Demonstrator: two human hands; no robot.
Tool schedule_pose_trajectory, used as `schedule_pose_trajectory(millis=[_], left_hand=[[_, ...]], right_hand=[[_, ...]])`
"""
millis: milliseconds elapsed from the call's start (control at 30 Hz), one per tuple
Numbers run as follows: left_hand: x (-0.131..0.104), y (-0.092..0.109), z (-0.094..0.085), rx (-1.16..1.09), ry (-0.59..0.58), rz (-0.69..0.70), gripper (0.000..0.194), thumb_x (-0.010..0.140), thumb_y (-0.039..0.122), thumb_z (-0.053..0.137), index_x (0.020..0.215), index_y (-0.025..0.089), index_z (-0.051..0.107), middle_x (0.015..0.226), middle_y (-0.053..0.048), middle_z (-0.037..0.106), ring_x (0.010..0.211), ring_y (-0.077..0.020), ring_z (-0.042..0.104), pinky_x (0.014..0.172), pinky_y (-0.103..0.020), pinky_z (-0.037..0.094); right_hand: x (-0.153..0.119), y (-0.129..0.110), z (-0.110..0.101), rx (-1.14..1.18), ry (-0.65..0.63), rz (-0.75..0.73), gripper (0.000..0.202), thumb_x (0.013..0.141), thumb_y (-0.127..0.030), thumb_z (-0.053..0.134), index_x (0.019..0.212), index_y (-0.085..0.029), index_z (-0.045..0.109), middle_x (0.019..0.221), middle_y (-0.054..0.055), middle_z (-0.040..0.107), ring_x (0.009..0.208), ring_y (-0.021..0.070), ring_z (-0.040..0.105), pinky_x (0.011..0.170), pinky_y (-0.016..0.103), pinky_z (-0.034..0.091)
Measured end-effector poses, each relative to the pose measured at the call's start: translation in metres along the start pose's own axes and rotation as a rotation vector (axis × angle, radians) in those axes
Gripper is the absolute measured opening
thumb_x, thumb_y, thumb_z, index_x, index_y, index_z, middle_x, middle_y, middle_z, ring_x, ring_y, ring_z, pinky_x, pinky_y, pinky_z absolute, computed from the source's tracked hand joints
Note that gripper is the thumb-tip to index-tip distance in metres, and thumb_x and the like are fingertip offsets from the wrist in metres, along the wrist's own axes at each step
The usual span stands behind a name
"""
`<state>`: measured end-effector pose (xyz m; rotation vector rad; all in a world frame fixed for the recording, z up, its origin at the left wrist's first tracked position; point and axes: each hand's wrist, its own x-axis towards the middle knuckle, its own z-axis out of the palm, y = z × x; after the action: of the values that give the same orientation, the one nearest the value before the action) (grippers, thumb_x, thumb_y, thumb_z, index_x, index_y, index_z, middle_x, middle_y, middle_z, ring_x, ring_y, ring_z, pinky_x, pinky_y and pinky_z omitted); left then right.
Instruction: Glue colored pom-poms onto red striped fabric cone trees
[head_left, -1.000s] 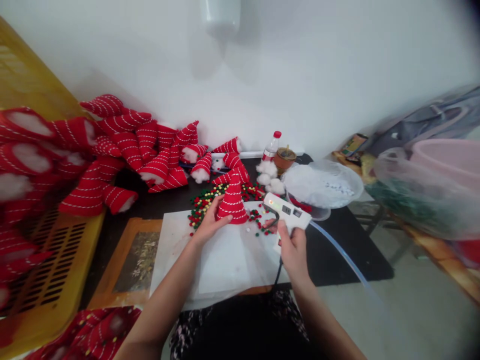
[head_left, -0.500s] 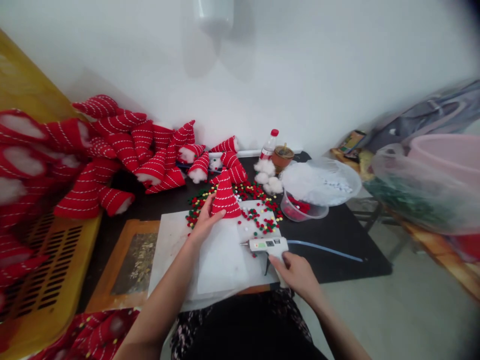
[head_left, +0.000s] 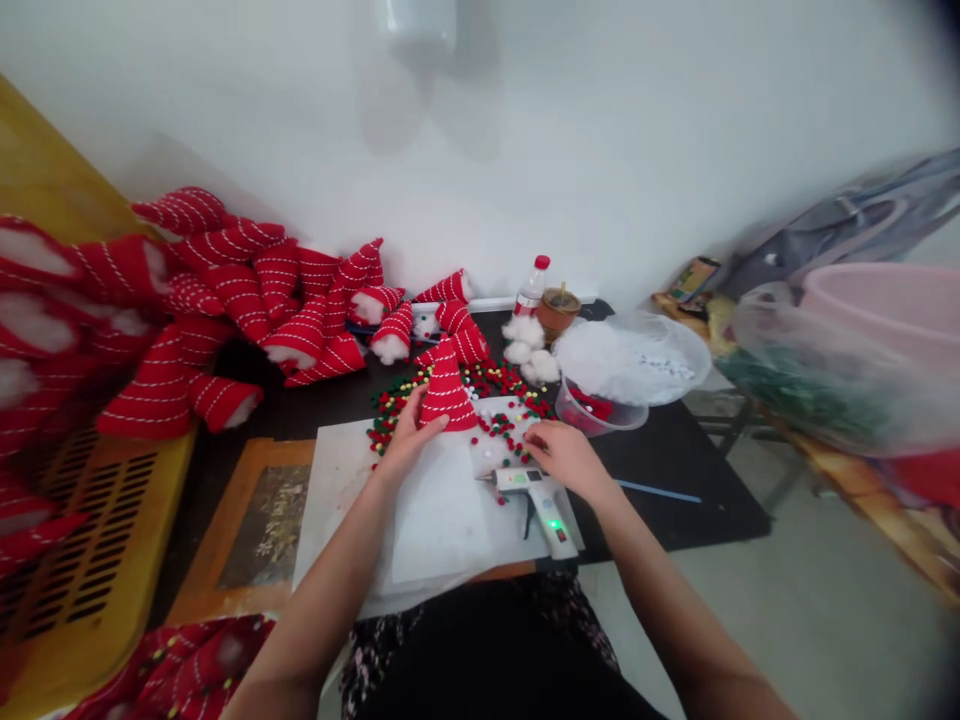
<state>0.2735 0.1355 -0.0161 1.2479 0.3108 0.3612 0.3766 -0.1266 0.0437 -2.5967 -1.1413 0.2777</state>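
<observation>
My left hand (head_left: 405,435) is closed around the left side of a red cone-shaped hat (head_left: 447,395) with white dashed stripes, holding it point up over white paper. To its right, a white hot glue gun (head_left: 529,485) lies on its side with a green light on its handle and a blue glue stick (head_left: 660,491) at its back. Just above the gun is my right hand (head_left: 566,455), fingers bent together at the edge of the scattered small pom-poms (head_left: 517,385) in red, green, yellow and white. What its fingertips hold, if anything, is too small to make out.
Several stuffed red hats (head_left: 240,290) pile up at the left, partly over a yellow crate (head_left: 82,530). Behind the pom-poms stand white fluff balls (head_left: 529,350), a red-capped bottle (head_left: 532,290) and a brown pot (head_left: 559,312). Clear plastic tubs (head_left: 604,415) sit at right.
My right hand has let go of the glue gun, leaving it on the paper, and has moved up to the pom-poms. My left hand still holds the hat in much the same place.
</observation>
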Motion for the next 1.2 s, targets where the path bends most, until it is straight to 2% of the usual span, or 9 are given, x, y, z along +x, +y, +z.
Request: schedule_pose_trajectory(millis=[167, 267, 367, 467, 567, 633, 767, 1000, 1200], left_hand=[[0.0, 0.002, 0.001, 0.031, -0.02, -0.002, 0.087, 0.067, 0.044, 0.09, 0.14, 0.023, 0.048, 0.145, -0.013, 0.061, 0.129, -0.0327, 0.062, 0.11, -0.045, 0.05], [-0.002, 0.005, 0.002, 0.044, -0.037, 0.005, 0.083, 0.069, 0.044, 0.089, 0.139, 0.023, 0.049, 0.145, -0.013, 0.06, 0.13, -0.0325, 0.062, 0.11, -0.045, 0.049], [-0.003, 0.006, 0.003, 0.059, -0.044, 0.009, 0.081, 0.07, 0.044, 0.088, 0.139, 0.023, 0.05, 0.143, -0.013, 0.061, 0.128, -0.0321, 0.062, 0.108, -0.044, 0.05], [-0.003, 0.005, 0.003, 0.08, -0.057, 0.015, 0.08, 0.071, 0.045, 0.088, 0.139, 0.023, 0.05, 0.143, -0.012, 0.061, 0.128, -0.0317, 0.062, 0.108, -0.043, 0.05], [-0.002, 0.003, 0.004, 0.098, -0.056, 0.026, 0.08, 0.07, 0.046, 0.088, 0.138, 0.023, 0.051, 0.145, -0.012, 0.059, 0.13, -0.0321, 0.06, 0.109, -0.043, 0.049], [-0.002, 0.003, 0.005, 0.11, -0.067, 0.036, 0.081, 0.07, 0.047, 0.088, 0.137, 0.023, 0.051, 0.142, -0.012, 0.061, 0.128, -0.0325, 0.061, 0.107, -0.043, 0.05], [-0.003, 0.007, 0.006, 0.13, -0.098, 0.055, 0.079, 0.071, 0.049, 0.087, 0.136, 0.023, 0.05, 0.138, -0.012, 0.063, 0.126, -0.0318, 0.062, 0.106, -0.043, 0.05], [-0.005, 0.012, 0.008, 0.149, -0.086, 0.067, 0.077, 0.071, 0.048, 0.087, 0.134, 0.022, 0.052, 0.136, -0.011, 0.063, 0.127, -0.0316, 0.06, 0.11, -0.043, 0.047], [-0.005, 0.012, 0.009, 0.178, -0.085, 0.082, 0.075, 0.073, 0.048, 0.085, 0.135, 0.022, 0.052, 0.134, -0.011, 0.064, 0.126, -0.0314, 0.061, 0.108, -0.042, 0.048]], right_hand=[[0.04, -0.008, 0.009, -0.014, -0.087, -0.063, 0.011, 0.087, -0.012, 0.068, 0.093, -0.018, 0.075, 0.097, 0.009, 0.078, 0.093, 0.0246, 0.072, 0.078, 0.027, 0.048], [0.048, -0.008, 0.009, -0.017, -0.096, -0.053, 0.017, 0.083, -0.006, 0.065, 0.091, -0.016, 0.075, 0.093, 0.011, 0.078, 0.09, 0.027, 0.073, 0.077, 0.028, 0.049], [0.048, -0.008, 0.001, 0.003, -0.06, -0.032, 0.026, 0.082, -0.004, 0.062, 0.104, -0.014, 0.073, 0.093, 0.01, 0.078, 0.09, 0.0263, 0.074, 0.078, 0.028, 0.05], [0.044, -0.015, -0.012, 0.154, 0.025, -0.094, 0.027, 0.086, -0.01, 0.061, 0.112, -0.017, 0.067, 0.092, 0.004, 0.077, 0.086, 0.0197, 0.072, 0.079, 0.026, 0.051], [0.039, -0.032, -0.019, 0.443, 0.215, -0.272, 0.011, 0.089, -0.019, 0.062, 0.1, -0.02, 0.065, 0.087, 0.001, 0.073, 0.076, 0.0157, 0.068, 0.075, 0.025, 0.052], [0.037, -0.046, -0.018, 0.532, 0.336, -0.38, 0.004, 0.09, -0.021, 0.062, 0.094, -0.02, 0.064, 0.085, 0.001, 0.071, 0.073, 0.0154, 0.066, 0.074, 0.026, 0.052], [0.04, -0.064, -0.007, 0.465, 0.448, -0.487, 0.007, 0.095, -0.019, 0.058, 0.097, -0.019, 0.065, 0.091, 0.006, 0.072, 0.079, 0.0177, 0.067, 0.076, 0.029, 0.054], [0.046, -0.062, 0.016, 0.338, 0.501, -0.596, 0.016, 0.103, -0.022, 0.056, 0.096, -0.02, 0.07, 0.095, 0.01, 0.074, 0.092, 0.023, 0.069, 0.087, 0.037, 0.058], [0.039, -0.064, 0.019, 0.291, 0.486, -0.594, 0.023, 0.105, -0.021, 0.05, 0.11, -0.02, 0.072, 0.102, 0.011, 0.076, 0.094, 0.0238, 0.07, 0.086, 0.039, 0.059]])
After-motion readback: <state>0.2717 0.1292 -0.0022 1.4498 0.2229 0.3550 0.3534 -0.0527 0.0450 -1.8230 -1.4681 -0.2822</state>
